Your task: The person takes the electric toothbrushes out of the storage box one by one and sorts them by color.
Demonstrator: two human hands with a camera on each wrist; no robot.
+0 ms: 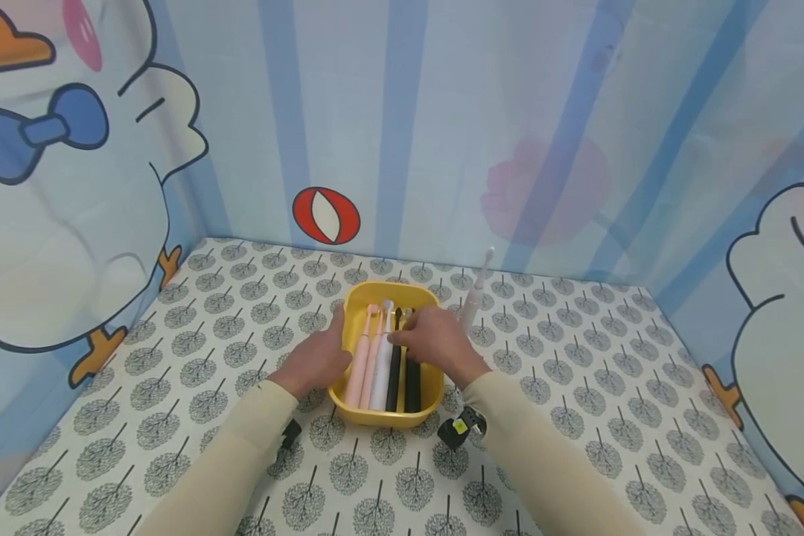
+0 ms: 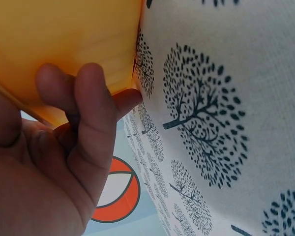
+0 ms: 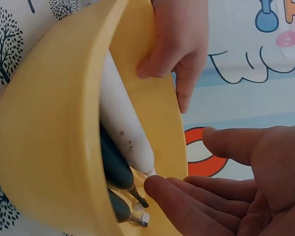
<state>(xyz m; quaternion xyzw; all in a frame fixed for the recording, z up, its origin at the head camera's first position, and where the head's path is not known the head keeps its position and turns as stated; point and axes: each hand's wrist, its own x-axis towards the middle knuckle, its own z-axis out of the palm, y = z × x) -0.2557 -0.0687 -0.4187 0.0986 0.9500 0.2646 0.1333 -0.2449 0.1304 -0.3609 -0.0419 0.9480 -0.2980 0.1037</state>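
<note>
A yellow basin [image 1: 388, 418] holds two pink electric toothbrushes [image 1: 357, 368], a white electric toothbrush [image 1: 380, 376] and two black ones [image 1: 412, 391], lying side by side with heads away from me. My left hand [image 1: 318, 356] grips the basin's left rim, thumb over the edge and fingers against the outer wall [image 2: 88, 29]. Over the basin's right side reaches my right hand [image 1: 438, 339]. Its thumb and fingers are spread apart in the right wrist view, and one fingertip is at the neck of the white toothbrush [image 3: 125, 113].
Beyond the basin's right side a pale electric toothbrush [image 1: 472, 304] stands upright on the tree-patterned cloth [image 1: 254, 290]. Cartoon-printed curtains [image 1: 442, 134] rise at the back and both sides. Black devices [image 1: 452, 432] are strapped at the wrists.
</note>
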